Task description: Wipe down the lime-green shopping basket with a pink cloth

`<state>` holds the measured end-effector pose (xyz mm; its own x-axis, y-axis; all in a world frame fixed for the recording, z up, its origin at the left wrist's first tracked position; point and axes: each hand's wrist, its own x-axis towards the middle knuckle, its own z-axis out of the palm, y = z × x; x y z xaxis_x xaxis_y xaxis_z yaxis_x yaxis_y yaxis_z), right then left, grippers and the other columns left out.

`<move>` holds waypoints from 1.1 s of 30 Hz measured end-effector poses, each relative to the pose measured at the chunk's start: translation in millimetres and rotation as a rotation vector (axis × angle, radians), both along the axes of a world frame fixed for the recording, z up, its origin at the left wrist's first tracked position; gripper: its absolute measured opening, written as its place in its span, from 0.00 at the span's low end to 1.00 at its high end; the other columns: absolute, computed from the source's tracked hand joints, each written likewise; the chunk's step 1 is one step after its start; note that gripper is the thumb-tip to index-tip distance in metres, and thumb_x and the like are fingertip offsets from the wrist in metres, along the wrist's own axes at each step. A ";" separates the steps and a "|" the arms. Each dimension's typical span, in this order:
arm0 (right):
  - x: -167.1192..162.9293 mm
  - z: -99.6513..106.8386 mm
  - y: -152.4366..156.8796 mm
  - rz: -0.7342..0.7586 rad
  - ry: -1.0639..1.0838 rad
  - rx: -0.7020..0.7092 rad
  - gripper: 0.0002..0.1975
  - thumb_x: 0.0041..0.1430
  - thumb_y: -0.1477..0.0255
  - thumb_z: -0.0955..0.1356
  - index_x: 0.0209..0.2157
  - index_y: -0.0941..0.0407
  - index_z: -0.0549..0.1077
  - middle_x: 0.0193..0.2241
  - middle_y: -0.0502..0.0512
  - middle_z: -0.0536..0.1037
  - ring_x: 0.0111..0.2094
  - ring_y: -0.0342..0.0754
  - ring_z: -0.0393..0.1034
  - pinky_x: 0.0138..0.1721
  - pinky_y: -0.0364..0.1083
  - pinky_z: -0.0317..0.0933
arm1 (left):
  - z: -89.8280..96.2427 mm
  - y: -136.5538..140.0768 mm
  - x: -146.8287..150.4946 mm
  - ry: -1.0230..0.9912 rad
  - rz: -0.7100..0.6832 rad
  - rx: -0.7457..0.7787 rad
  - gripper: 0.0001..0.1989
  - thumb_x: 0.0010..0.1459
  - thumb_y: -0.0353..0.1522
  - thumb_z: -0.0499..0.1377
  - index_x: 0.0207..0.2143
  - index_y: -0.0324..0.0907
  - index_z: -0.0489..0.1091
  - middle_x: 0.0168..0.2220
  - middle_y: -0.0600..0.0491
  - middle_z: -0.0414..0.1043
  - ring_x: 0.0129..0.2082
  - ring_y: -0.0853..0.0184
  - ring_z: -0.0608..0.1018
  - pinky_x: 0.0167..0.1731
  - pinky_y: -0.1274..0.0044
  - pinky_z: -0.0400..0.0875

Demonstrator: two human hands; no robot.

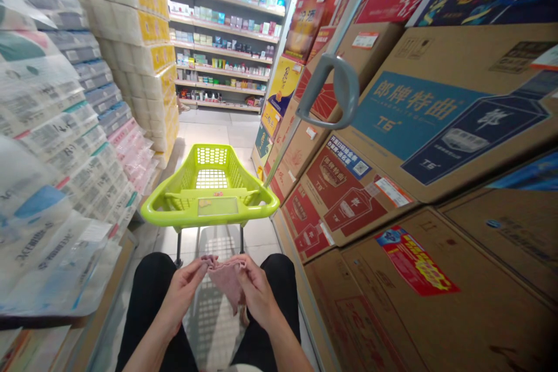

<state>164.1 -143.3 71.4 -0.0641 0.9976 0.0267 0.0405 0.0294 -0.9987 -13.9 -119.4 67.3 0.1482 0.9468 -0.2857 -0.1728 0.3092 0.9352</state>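
A dusty-pink cloth (226, 282) hangs between my two hands, its upper edge stretched and its lower corner drooping to a point. My left hand (186, 285) pinches the bunched left end of it. At the other end, my right hand (255, 285) grips the top corner between thumb and fingers. Both hands are low, above my black-clad knees. Just beyond them stands a lime-green shopping cart (213, 216), apart from both hands. Its basket holds nothing that I can make out.
Cardboard cartons (418, 99) are stacked along the right, with a grey handle on a pole (329, 93) before them. Wrapped packs (78, 151) and white-and-yellow bundles (143, 35) line the left. Shelves of small goods (226, 46) close off the tiled aisle (204, 128).
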 end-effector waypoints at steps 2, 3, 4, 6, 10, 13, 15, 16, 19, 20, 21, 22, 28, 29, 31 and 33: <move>5.4 0.5 2.0 -0.013 -0.068 0.010 0.20 0.67 0.55 0.58 0.42 0.53 0.74 0.35 0.52 0.79 0.39 0.48 0.74 0.40 0.43 0.65 | -1.1 0.9 -2.5 -0.004 0.053 0.020 0.15 0.50 0.41 0.66 0.37 0.41 0.79 0.43 0.48 0.79 0.48 0.59 0.76 0.51 0.75 0.67; 8.3 -0.5 3.6 -0.033 -0.129 0.036 0.20 0.67 0.56 0.58 0.42 0.52 0.74 0.36 0.52 0.79 0.40 0.48 0.74 0.41 0.43 0.65 | -2.4 1.6 -4.1 -0.015 0.076 0.020 0.15 0.50 0.41 0.66 0.37 0.41 0.79 0.42 0.49 0.79 0.47 0.59 0.77 0.49 0.76 0.68; 10.8 -2.2 5.3 -0.068 -0.205 0.069 0.19 0.67 0.57 0.58 0.43 0.52 0.74 0.38 0.53 0.79 0.41 0.48 0.74 0.42 0.43 0.64 | -4.2 2.2 -5.6 -0.028 0.096 0.011 0.16 0.50 0.41 0.66 0.38 0.41 0.78 0.41 0.49 0.79 0.46 0.60 0.77 0.47 0.77 0.69; 13.5 -6.8 8.6 -0.146 -0.360 0.126 0.18 0.68 0.60 0.58 0.44 0.51 0.75 0.38 0.53 0.80 0.41 0.49 0.74 0.42 0.44 0.64 | -8.2 3.0 -7.5 -0.063 0.119 -0.027 0.19 0.49 0.43 0.66 0.40 0.41 0.77 0.40 0.49 0.79 0.46 0.61 0.77 0.45 0.77 0.70; 8.1 -13.6 11.8 -0.220 -0.436 0.068 0.18 0.68 0.62 0.56 0.43 0.50 0.75 0.34 0.53 0.80 0.35 0.49 0.75 0.36 0.43 0.64 | -12.1 0.6 -2.7 -0.139 0.152 -0.116 0.24 0.48 0.46 0.66 0.43 0.41 0.75 0.40 0.49 0.79 0.45 0.60 0.77 0.46 0.74 0.70; 2.3 -14.9 11.1 -0.258 -0.412 -0.003 0.18 0.68 0.62 0.56 0.41 0.50 0.75 0.32 0.52 0.80 0.32 0.48 0.75 0.32 0.42 0.63 | -9.6 -2.0 5.7 -0.104 0.069 -0.060 0.25 0.44 0.42 0.69 0.44 0.42 0.74 0.40 0.50 0.78 0.44 0.60 0.78 0.45 0.74 0.71; 1.5 -14.6 9.8 -0.269 -0.409 -0.029 0.16 0.67 0.62 0.58 0.39 0.49 0.76 0.30 0.50 0.80 0.31 0.48 0.75 0.31 0.41 0.62 | -7.9 -2.5 10.2 -0.016 0.058 -0.002 0.24 0.42 0.40 0.71 0.42 0.42 0.74 0.39 0.51 0.78 0.42 0.61 0.78 0.43 0.76 0.71; 1.8 -14.0 9.2 -0.271 -0.404 -0.041 0.15 0.66 0.62 0.59 0.38 0.48 0.76 0.29 0.49 0.79 0.30 0.48 0.74 0.30 0.41 0.61 | -7.2 -2.5 11.6 0.022 0.085 0.011 0.23 0.41 0.40 0.71 0.40 0.41 0.74 0.37 0.51 0.78 0.40 0.62 0.78 0.42 0.76 0.71; 3.4 -10.0 8.0 -0.260 -0.327 -0.058 0.14 0.64 0.59 0.61 0.37 0.48 0.76 0.27 0.49 0.78 0.30 0.48 0.73 0.30 0.41 0.61 | -3.5 -2.3 12.2 0.028 0.173 -0.006 0.21 0.44 0.44 0.69 0.37 0.41 0.73 0.36 0.52 0.78 0.38 0.63 0.78 0.38 0.78 0.71; 3.4 -8.4 7.9 -0.239 -0.255 -0.067 0.15 0.64 0.57 0.62 0.37 0.49 0.76 0.28 0.49 0.78 0.31 0.48 0.73 0.31 0.41 0.61 | -1.3 -2.7 11.5 -0.003 0.174 -0.031 0.21 0.45 0.44 0.68 0.38 0.41 0.73 0.36 0.52 0.78 0.37 0.64 0.78 0.37 0.78 0.71; 2.9 -7.3 7.8 -0.214 -0.150 -0.086 0.17 0.63 0.56 0.62 0.38 0.51 0.76 0.29 0.50 0.78 0.32 0.48 0.73 0.32 0.41 0.62 | 1.2 -3.4 10.5 -0.043 0.161 -0.067 0.22 0.46 0.45 0.68 0.40 0.41 0.73 0.37 0.52 0.78 0.38 0.64 0.78 0.37 0.78 0.71; 2.1 -7.4 7.8 -0.191 -0.015 -0.117 0.19 0.63 0.54 0.63 0.40 0.52 0.76 0.30 0.51 0.79 0.33 0.48 0.74 0.32 0.42 0.63 | 3.5 -4.4 9.5 -0.091 0.140 -0.114 0.23 0.47 0.45 0.67 0.43 0.42 0.73 0.38 0.51 0.78 0.38 0.64 0.79 0.38 0.77 0.72; -5.2 -49.1 3.0 0.032 0.620 -0.475 0.35 0.56 0.41 0.61 0.41 0.60 0.75 0.28 0.57 0.79 0.31 0.50 0.75 0.31 0.44 0.65 | -13.1 -11.5 1.4 -0.326 0.004 -0.484 0.30 0.54 0.48 0.61 0.54 0.41 0.68 0.43 0.46 0.79 0.43 0.58 0.80 0.44 0.70 0.74; -6.1 -58.9 1.9 0.059 0.637 -0.532 0.35 0.54 0.41 0.63 0.40 0.60 0.75 0.27 0.56 0.79 0.31 0.49 0.75 0.32 0.44 0.66 | -20.4 -12.4 -0.3 -0.364 -0.012 -0.555 0.30 0.54 0.49 0.60 0.54 0.40 0.68 0.42 0.46 0.79 0.43 0.58 0.80 0.44 0.70 0.74; -7.3 -72.9 0.9 0.087 0.656 -0.616 0.34 0.52 0.41 0.65 0.37 0.60 0.76 0.27 0.55 0.78 0.30 0.47 0.75 0.32 0.43 0.65 | -33.1 -13.6 -4.0 -0.446 -0.045 -0.610 0.30 0.56 0.48 0.58 0.55 0.37 0.67 0.42 0.44 0.79 0.44 0.57 0.80 0.46 0.69 0.74; -7.6 -77.5 2.7 0.086 0.686 -0.643 0.32 0.52 0.43 0.67 0.36 0.60 0.76 0.27 0.54 0.78 0.30 0.46 0.74 0.32 0.42 0.65 | -40.8 -14.6 -7.4 -0.495 -0.057 -0.585 0.30 0.58 0.47 0.57 0.55 0.34 0.67 0.42 0.42 0.79 0.45 0.57 0.80 0.47 0.69 0.74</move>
<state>156.5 -140.6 -6.1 -0.3131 0.8265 -0.4679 -0.5387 -0.5603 -0.6292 -21.3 -134.0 26.5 0.4330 0.6491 -0.6254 -0.4977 0.7507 0.4345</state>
